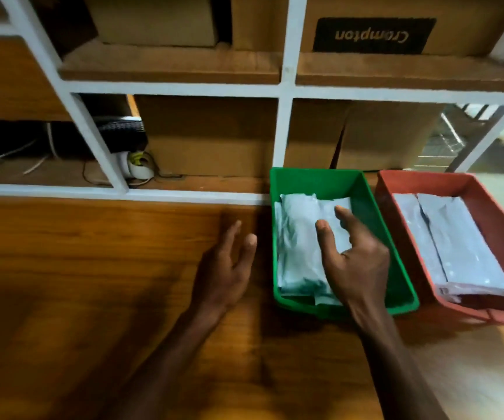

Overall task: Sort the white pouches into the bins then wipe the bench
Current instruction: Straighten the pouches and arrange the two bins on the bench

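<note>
The right hand (355, 262) is over the green bin (396, 286), its grip apart, fingers above the white pouches (297, 247) inside. More pouches (456, 247) lie in the red bin (402, 213), right of the green one. The left hand (223, 271), left of it, hovers spread and empty over the table (93, 253).
</note>
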A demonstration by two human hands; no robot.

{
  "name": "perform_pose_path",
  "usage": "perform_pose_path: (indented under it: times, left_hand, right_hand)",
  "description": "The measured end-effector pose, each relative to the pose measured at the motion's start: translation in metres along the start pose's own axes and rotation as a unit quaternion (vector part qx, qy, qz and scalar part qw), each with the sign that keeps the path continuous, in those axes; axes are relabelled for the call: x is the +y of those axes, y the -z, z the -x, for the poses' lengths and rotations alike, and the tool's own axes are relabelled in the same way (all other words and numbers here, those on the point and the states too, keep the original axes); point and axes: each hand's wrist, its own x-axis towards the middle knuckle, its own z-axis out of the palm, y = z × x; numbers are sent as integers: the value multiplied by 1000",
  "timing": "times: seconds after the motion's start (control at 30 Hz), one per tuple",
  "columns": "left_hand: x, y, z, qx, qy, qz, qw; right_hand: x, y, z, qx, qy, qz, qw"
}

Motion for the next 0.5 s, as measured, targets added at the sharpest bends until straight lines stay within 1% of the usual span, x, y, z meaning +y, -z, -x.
perform_pose_path:
  times: [0.07, 0.2, 0.33, 0.43, 0.5]
  left_hand:
    - [-13, 24, 14, 41, -20, -28, 999]
    - [-42, 75, 46, 79, -24, -86, 993]
    - [-81, 136, 82, 113, -32, -132, 984]
    - [-119, 188, 118, 132, -32, -161, 977]
    - [-143, 222, 143, 155, -31, -177, 971]
  right_hand:
    - [-23, -15, 18, 2, 48, -16, 999]
    - [-68, -41, 58, -16, 120, -33, 992]
    - [-114, -75, 105, -40, 165, -58, 984]
    - [-152, -107, 152, -63, 202, -60, 975]
    - [-173, -128, 183, -75, 212, -54, 973]
